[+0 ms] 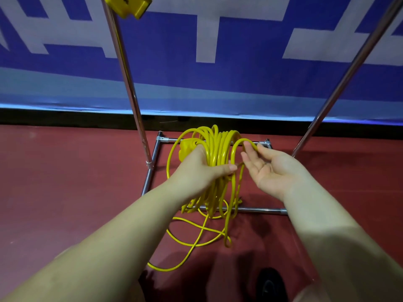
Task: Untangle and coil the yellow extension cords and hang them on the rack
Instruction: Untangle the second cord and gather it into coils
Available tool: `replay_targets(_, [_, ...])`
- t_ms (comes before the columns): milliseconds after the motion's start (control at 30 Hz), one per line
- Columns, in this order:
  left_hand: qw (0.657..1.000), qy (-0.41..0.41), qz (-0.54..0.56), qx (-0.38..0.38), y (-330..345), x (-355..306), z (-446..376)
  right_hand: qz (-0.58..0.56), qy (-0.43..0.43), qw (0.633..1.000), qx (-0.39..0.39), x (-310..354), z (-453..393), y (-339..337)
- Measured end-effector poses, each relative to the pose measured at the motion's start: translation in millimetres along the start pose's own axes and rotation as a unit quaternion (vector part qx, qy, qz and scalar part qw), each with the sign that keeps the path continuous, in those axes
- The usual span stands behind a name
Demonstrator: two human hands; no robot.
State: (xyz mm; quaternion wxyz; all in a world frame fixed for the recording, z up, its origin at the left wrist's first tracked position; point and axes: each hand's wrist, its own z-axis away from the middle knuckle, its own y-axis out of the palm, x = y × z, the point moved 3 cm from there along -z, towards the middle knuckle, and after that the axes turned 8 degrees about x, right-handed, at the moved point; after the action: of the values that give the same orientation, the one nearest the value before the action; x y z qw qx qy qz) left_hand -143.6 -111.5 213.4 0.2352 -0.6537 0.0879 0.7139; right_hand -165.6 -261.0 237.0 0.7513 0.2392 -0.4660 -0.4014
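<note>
Yellow cord coil (214,153) gripped by left fingers (229,167); right fingers (250,152) spread.

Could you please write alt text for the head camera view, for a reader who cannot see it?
A person's left hand grips a bundle of yellow extension cord loops while the right hand, palm up, guides the next loop over its fingertips. Loose cord trails on the red floor inside a chrome rack base.

A yellow extension cord (214,153) is gathered into a bundle of upright loops, with a yellow socket block (186,148) at the bundle's left side. Its loose tail (196,238) is trailed in slack curves over the red floor. A second yellow socket block (128,6) is seen high against the chrome rack (130,88).
</note>
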Motion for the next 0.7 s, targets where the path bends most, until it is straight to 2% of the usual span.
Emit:
replay_targets(133, [0.999, -0.008, 0.032, -0.001, 2, 0, -9, 0.082, -0.050, 0.995, 0.027, 5, 1, 3])
replay_targets(200, [0.996, -0.017, 0.078, -0.026, 0, 0, -12, 0.241, -0.068, 0.967, 0.038, 5, 4, 6])
replay_targets(233, [0.993, -0.021, 0.110, -0.041, -2, 1, -14, 0.365, -0.079, 0.927, 0.035, 3, 6, 6])
replay_targets(300, [0.981, -0.030, 0.177, -0.068, -5, 3, -18, 0.600, -0.115, 0.791, 0.025, -5, 6, 2])
replay_targets(333, [0.974, -0.036, 0.209, -0.081, -6, 4, -18, 0.671, -0.135, 0.728, 0.029, -9, 5, 0])
replay_targets(367, [0.966, -0.044, 0.235, -0.094, -7, 5, -19, 0.711, -0.145, 0.687, 0.041, -14, 4, -2])
replay_targets(400, [0.960, -0.051, 0.254, -0.106, -9, 6, -20, 0.730, -0.147, 0.665, 0.056, -18, 2, -4])
replay_targets(567, [0.948, -0.066, 0.285, -0.128, -14, 7, -16, 0.748, -0.080, 0.639, 0.161, -29, 0, -3])
replay_targets(700, [0.932, -0.071, 0.323, -0.151, -22, 1, -12, 0.775, -0.005, 0.603, 0.188, -34, 5, -7])
